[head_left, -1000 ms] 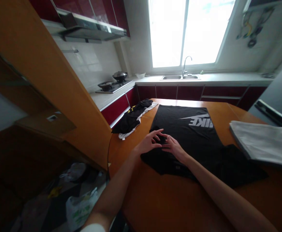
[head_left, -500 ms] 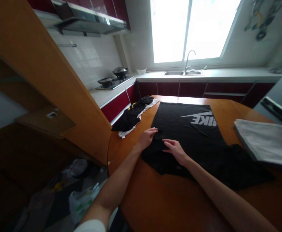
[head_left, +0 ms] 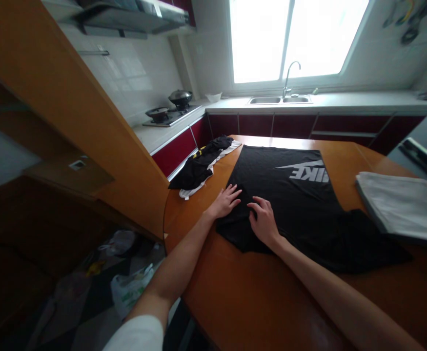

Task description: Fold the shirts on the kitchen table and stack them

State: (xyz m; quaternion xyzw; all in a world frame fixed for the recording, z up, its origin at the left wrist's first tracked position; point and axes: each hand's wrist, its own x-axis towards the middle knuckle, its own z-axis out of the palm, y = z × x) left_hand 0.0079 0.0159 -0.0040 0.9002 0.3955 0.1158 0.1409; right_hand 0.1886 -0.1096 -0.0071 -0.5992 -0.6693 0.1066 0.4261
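A black T-shirt (head_left: 282,195) with a white NIKE print lies partly folded on the wooden table (head_left: 235,292). My left hand (head_left: 226,201) rests on the shirt's left edge, fingers spread and flat. Just to its right, my right hand (head_left: 263,220) is over the shirt's near left part with its fingers loosely bent and apart; nothing shows in its grasp. One sleeve of the shirt stretches out toward the near right, dark and crumpled.
Black and white clothing (head_left: 202,165) is heaped at the table's far left edge. Folded light grey cloth (head_left: 405,204) lies at the right. Beyond are a stove with pans (head_left: 180,97) and a sink (head_left: 264,100). Plastic bags (head_left: 127,290) sit on the floor at left.
My left hand has spread its fingers flat on the shirt's edge. My right hand has turned, its fingers now pointing more away from me. The view has tilted slightly down.
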